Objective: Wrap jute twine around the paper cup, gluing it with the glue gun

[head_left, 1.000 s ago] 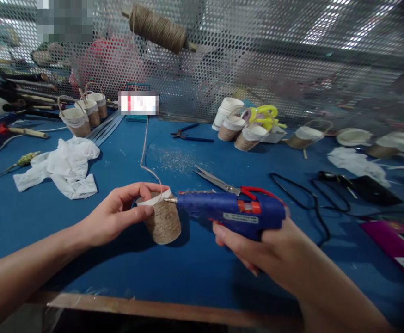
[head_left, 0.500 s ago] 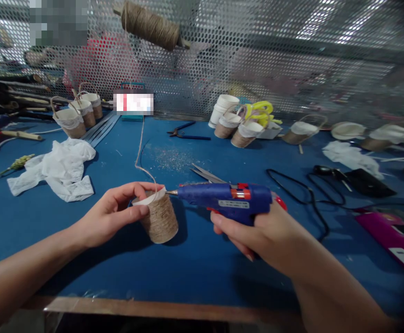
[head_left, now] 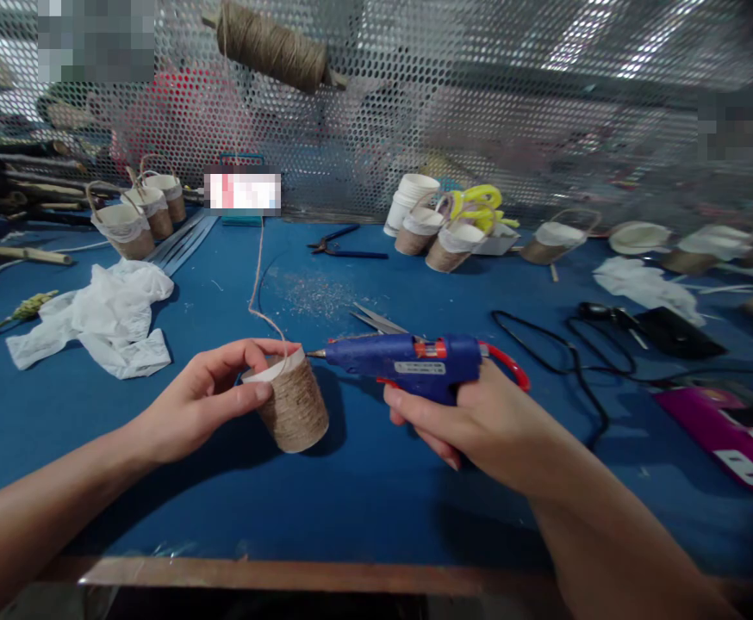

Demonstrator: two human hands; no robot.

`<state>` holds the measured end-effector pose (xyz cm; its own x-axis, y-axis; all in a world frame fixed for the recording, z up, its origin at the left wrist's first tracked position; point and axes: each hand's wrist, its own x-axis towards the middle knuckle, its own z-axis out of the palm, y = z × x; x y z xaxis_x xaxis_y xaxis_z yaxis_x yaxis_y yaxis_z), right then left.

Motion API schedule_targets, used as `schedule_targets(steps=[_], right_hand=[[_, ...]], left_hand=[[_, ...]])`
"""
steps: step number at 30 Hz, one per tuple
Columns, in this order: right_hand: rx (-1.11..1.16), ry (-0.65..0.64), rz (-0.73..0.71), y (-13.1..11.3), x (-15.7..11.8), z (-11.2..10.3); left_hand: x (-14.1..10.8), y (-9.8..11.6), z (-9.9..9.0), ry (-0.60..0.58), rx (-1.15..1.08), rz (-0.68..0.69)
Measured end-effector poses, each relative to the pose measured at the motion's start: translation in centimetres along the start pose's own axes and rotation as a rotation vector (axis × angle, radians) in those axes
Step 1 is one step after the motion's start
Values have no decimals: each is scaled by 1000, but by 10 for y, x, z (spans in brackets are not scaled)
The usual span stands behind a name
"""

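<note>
A blue tabletop [head_left: 325, 517] runs back to a metal mesh panel [head_left: 376, 146], where a spool [head_left: 273, 52] of twine hangs. From it a strand of twine [head_left: 253, 297] comes down to a cup [head_left: 295, 409], which is near the front edge of the table, tilted, its white rim [head_left: 281, 368] bare above the wrapped sides. The left hand [head_left: 186, 400] has thumb and fingers closed narrowly on the rim. The right hand [head_left: 480, 422] is wrapped around the grip of a blue glue gun [head_left: 364, 353], fingers by the red trigger; whether they squeeze it, I cannot tell. The nozzle [head_left: 316, 354] is right at the rim, touching or just short of it

The cup looks light and thin-walled, likely paper, so a hard pinch at the rim could bend it. The wrapped sides should feel rough and give a firmer, less slippery hold, lower down and away from the hot tip. The twine seems soft and limp, easily tugged out of line. The glue gun is probably the heavier, stiffer piece, best held by its grip
</note>
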<state>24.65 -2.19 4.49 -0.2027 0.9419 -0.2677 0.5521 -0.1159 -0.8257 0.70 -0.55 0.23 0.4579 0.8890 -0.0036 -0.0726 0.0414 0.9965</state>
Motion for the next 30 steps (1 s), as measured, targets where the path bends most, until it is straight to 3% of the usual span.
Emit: schedule_targets(steps=[21,25,27,30], right_hand=[[6,-2,-17,7,4,-4],[145,5,-60,11,9,-9],[264,35,-99,13,13,-12],[323,177,-68,17,23,-18]], left_hand=[[-1,0,-5,-28,57,-2],[1,1,-8,-30,95,-6],[1,2,-9,-42,103,-2],[2,2,-10,-75,107,28]])
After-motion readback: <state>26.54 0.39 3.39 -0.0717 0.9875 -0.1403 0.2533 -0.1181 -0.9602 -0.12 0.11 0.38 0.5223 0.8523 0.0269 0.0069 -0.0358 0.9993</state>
